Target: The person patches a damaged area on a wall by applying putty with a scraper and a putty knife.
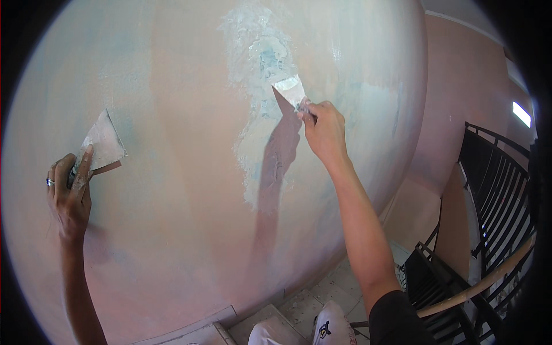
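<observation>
My right hand (pixel 324 127) grips a small putty knife (pixel 290 89) and presses its filler-coated blade against the wall at the edge of a rough white patch of filler (pixel 259 86). My left hand (pixel 70 192) holds a wide putty knife (pixel 103 142) smeared with filler, its blade pointing up and lying close to the wall (pixel 172 172); the forefinger rests along the blade and a ring shows on one finger. The wall is pinkish with pale blue-green streaks. The filler patch runs down from the top middle to about mid-height.
A black metal stair railing (pixel 494 190) with a wooden handrail (pixel 483 284) descends at the right. Tiled, dusty floor (pixel 322 293) lies at the wall's foot. My white shoe (pixel 330 328) shows at the bottom edge. A bright window (pixel 521 113) is high right.
</observation>
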`<move>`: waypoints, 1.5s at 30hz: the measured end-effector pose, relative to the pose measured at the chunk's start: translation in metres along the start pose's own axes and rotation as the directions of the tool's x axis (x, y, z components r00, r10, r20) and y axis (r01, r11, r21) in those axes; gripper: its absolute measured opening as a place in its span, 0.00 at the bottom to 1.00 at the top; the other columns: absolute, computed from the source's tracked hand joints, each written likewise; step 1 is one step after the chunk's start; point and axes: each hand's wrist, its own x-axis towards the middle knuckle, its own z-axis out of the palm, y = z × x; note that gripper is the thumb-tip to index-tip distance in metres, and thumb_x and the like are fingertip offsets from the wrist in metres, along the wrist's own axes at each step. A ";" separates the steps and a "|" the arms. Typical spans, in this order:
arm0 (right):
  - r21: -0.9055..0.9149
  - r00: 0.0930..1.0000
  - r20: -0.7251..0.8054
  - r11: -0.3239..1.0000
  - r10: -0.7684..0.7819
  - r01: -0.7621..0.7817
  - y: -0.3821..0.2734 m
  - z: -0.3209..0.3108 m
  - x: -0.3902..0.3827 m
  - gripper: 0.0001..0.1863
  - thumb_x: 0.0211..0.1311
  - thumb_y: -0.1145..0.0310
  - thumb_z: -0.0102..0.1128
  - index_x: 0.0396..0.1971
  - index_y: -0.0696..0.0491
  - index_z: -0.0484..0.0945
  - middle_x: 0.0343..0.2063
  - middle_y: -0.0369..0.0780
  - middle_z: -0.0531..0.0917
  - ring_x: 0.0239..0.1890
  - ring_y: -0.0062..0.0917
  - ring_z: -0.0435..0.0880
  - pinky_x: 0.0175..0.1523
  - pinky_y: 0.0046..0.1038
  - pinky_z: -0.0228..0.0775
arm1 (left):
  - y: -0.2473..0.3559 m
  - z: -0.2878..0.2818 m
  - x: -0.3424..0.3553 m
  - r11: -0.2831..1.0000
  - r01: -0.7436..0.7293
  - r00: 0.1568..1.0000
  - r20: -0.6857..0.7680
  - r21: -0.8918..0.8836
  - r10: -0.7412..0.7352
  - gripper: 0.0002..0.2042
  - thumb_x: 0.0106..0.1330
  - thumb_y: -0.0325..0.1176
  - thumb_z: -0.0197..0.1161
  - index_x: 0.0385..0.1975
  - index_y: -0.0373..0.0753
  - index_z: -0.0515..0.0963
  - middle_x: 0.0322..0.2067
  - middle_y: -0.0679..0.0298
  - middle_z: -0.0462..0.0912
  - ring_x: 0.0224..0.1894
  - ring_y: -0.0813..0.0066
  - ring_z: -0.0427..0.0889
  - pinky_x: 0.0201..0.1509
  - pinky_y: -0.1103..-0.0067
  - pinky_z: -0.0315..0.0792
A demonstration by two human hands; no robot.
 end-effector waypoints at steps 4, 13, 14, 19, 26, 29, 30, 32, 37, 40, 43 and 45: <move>-0.022 0.998 0.037 0.999 0.047 -0.047 0.010 0.006 -0.034 0.13 0.62 0.76 0.63 0.46 0.61 0.84 0.32 0.49 0.80 0.34 0.44 0.82 0.41 0.39 0.73 | -0.002 0.004 -0.003 0.999 0.011 1.000 0.015 -0.034 -0.010 0.24 0.56 0.21 0.69 0.56 0.43 0.82 0.43 0.58 0.77 0.43 0.59 0.78 0.48 0.66 0.74; 0.039 0.993 0.044 0.993 0.112 -0.114 -0.005 -0.009 -0.023 0.14 0.63 0.74 0.64 0.48 0.59 0.84 0.32 0.50 0.80 0.36 0.45 0.82 0.43 0.38 0.73 | 0.003 0.010 -0.002 0.997 -0.010 0.999 -0.045 -0.072 0.006 0.24 0.57 0.23 0.69 0.56 0.45 0.82 0.43 0.60 0.77 0.42 0.62 0.78 0.47 0.67 0.74; -0.031 0.998 0.035 0.998 0.060 -0.059 -0.013 -0.009 -0.012 0.14 0.63 0.73 0.64 0.48 0.59 0.84 0.32 0.50 0.80 0.36 0.45 0.82 0.43 0.39 0.73 | 0.002 0.009 -0.003 0.997 -0.009 0.999 -0.044 -0.074 0.006 0.24 0.57 0.23 0.69 0.56 0.45 0.82 0.43 0.60 0.77 0.42 0.62 0.78 0.47 0.67 0.74; -0.038 1.000 -0.007 0.999 0.018 -0.018 -0.032 0.000 0.026 0.14 0.64 0.72 0.64 0.47 0.58 0.84 0.34 0.51 0.80 0.36 0.45 0.82 0.44 0.39 0.73 | 0.002 0.010 -0.001 0.999 -0.002 0.998 -0.060 -0.054 -0.001 0.26 0.55 0.24 0.71 0.56 0.52 0.82 0.43 0.63 0.79 0.43 0.65 0.80 0.45 0.70 0.78; -0.003 0.997 -0.013 0.998 0.070 -0.070 -0.030 0.012 0.018 0.13 0.63 0.73 0.63 0.47 0.58 0.85 0.35 0.52 0.80 0.37 0.45 0.83 0.44 0.40 0.74 | 0.004 0.009 -0.001 0.995 -0.019 0.997 -0.081 -0.096 0.011 0.26 0.55 0.23 0.70 0.56 0.48 0.82 0.41 0.61 0.78 0.42 0.63 0.79 0.46 0.69 0.75; -0.013 0.997 0.001 0.996 0.083 -0.083 -0.027 0.014 0.003 0.14 0.63 0.73 0.64 0.47 0.58 0.85 0.35 0.52 0.80 0.37 0.45 0.83 0.44 0.40 0.74 | 0.002 0.009 0.002 0.996 -0.028 0.996 -0.085 -0.086 0.021 0.26 0.55 0.22 0.70 0.56 0.48 0.82 0.41 0.61 0.78 0.42 0.63 0.79 0.46 0.69 0.75; -0.015 0.996 0.002 0.996 0.086 -0.086 -0.026 0.015 -0.001 0.14 0.63 0.73 0.64 0.47 0.58 0.85 0.35 0.52 0.80 0.37 0.45 0.83 0.44 0.40 0.74 | 0.002 0.010 0.003 0.996 -0.028 0.996 -0.091 -0.084 0.021 0.26 0.55 0.23 0.70 0.56 0.48 0.82 0.41 0.61 0.78 0.42 0.63 0.79 0.46 0.69 0.75; 0.005 0.994 0.009 0.994 0.107 -0.107 -0.024 0.018 -0.011 0.14 0.63 0.73 0.64 0.48 0.59 0.84 0.35 0.51 0.80 0.36 0.44 0.82 0.44 0.40 0.74 | 0.001 0.012 0.005 0.996 -0.030 0.995 -0.097 -0.087 0.021 0.26 0.55 0.23 0.70 0.56 0.48 0.82 0.42 0.61 0.78 0.42 0.63 0.79 0.46 0.69 0.75; 0.009 0.982 0.056 0.984 0.178 -0.179 -0.023 0.017 -0.049 0.14 0.63 0.74 0.63 0.47 0.61 0.84 0.33 0.50 0.80 0.35 0.43 0.82 0.43 0.39 0.73 | 0.003 0.016 -0.004 0.996 -0.018 0.997 -0.073 -0.082 0.012 0.25 0.56 0.23 0.70 0.57 0.48 0.82 0.41 0.61 0.78 0.42 0.63 0.79 0.46 0.69 0.75; 0.014 0.976 0.076 0.978 0.205 -0.207 -0.022 0.008 -0.054 0.13 0.63 0.75 0.63 0.46 0.61 0.84 0.32 0.50 0.80 0.35 0.43 0.82 0.43 0.39 0.73 | 0.003 0.015 -0.002 0.995 -0.031 0.996 -0.089 -0.094 0.023 0.25 0.56 0.23 0.70 0.57 0.48 0.82 0.41 0.61 0.78 0.42 0.64 0.79 0.46 0.69 0.75; -0.025 0.989 0.038 0.990 0.142 -0.141 -0.025 0.000 -0.040 0.11 0.63 0.75 0.63 0.44 0.61 0.84 0.32 0.50 0.80 0.35 0.44 0.82 0.43 0.40 0.73 | 0.005 0.012 -0.001 0.995 -0.034 0.995 -0.097 -0.094 0.025 0.25 0.56 0.23 0.70 0.57 0.48 0.82 0.41 0.61 0.78 0.42 0.64 0.79 0.46 0.69 0.75; -0.073 0.996 0.011 0.994 0.088 -0.087 -0.028 -0.003 -0.019 0.11 0.63 0.74 0.63 0.43 0.60 0.85 0.32 0.51 0.80 0.35 0.44 0.82 0.43 0.41 0.73 | 0.005 0.013 -0.001 0.995 -0.029 0.995 -0.095 -0.091 0.020 0.25 0.56 0.23 0.70 0.57 0.48 0.82 0.41 0.61 0.78 0.41 0.64 0.79 0.46 0.69 0.75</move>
